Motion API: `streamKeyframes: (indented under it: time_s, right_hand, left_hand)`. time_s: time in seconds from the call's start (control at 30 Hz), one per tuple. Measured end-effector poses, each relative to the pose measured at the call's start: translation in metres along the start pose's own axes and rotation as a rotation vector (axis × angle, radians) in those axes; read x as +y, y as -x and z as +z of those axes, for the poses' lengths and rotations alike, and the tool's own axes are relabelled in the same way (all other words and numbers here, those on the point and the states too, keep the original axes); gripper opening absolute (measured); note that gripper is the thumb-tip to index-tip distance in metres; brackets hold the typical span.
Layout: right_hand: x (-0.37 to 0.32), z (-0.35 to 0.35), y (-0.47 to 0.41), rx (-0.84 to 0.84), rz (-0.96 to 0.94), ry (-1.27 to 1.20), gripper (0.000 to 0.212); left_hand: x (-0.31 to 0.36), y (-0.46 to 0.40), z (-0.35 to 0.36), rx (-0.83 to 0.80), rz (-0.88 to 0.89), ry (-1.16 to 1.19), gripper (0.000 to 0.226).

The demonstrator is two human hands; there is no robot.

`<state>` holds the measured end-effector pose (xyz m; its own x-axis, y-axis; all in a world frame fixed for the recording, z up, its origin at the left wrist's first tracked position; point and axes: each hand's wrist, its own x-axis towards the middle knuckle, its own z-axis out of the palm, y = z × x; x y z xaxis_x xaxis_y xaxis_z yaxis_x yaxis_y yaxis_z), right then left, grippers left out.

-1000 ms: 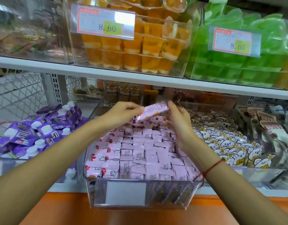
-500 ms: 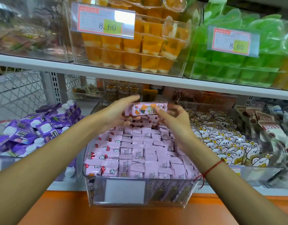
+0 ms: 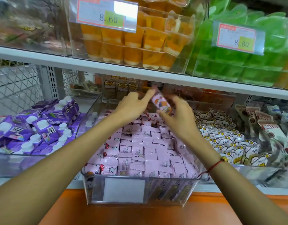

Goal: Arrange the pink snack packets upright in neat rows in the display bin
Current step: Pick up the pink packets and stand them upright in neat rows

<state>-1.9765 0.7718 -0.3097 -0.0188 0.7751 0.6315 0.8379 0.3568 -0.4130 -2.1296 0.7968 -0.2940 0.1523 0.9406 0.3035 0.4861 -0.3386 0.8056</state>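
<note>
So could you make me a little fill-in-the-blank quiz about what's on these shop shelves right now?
1. The pink packet held between the left hand and the right hand is above the ____ end of the clear display bin.
2. The bin to the left holds ____ pouches with white caps.
3. Both price tags on the upper shelf read ____.
4. The thread bracelet on the right wrist is ____.

Missing words: back; purple; 8.60; red

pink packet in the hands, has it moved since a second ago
Yes. The pink packet has turned from lying level to tilted on end, its top now nearer the white shelf edge above.
</note>
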Motion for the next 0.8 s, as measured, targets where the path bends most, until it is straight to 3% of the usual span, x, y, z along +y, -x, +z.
streamKeyframes:
  time_s: [0.13, 0.2, 0.27, 0.4, 0.5, 0.63, 0.7, 0.8]
  right_hand:
    - [0.003, 0.000, -0.006, 0.048, 0.302, -0.249, 0.034]
    - [0.002, 0.005, -0.008, 0.039, 0.380, -0.350, 0.045]
    - [0.001, 0.012, -0.010, 0.052, 0.410, -0.386, 0.056]
    - [0.000, 0.029, -0.013, 0.057, 0.387, -0.309, 0.062]
    - [0.003, 0.036, -0.011, -0.020, 0.303, -0.079, 0.048]
    - [0.005, 0.034, -0.013, -0.122, 0.180, 0.103, 0.045]
    - [0.006, 0.035, -0.014, -0.173, 0.141, 0.168, 0.033]
    - [0.010, 0.041, -0.013, -0.359, 0.110, 0.241, 0.023]
  left_hand:
    - [-0.021, -0.003, 0.011, -0.228, 0.056, -0.294, 0.037]
    - [-0.035, -0.002, 0.019, -0.405, 0.068, -0.449, 0.043]
    - [-0.045, 0.000, 0.022, -0.481, 0.097, -0.583, 0.046]
    - [-0.052, -0.003, 0.018, -0.446, 0.163, -0.774, 0.044]
    - [-0.051, -0.003, 0.017, -0.455, 0.164, -0.825, 0.042]
    - [-0.051, -0.002, 0.017, -0.432, 0.164, -0.810, 0.044]
    - [-0.051, -0.003, 0.015, -0.437, 0.161, -0.777, 0.043]
    - [-0.051, -0.003, 0.012, -0.454, 0.150, -0.715, 0.043]
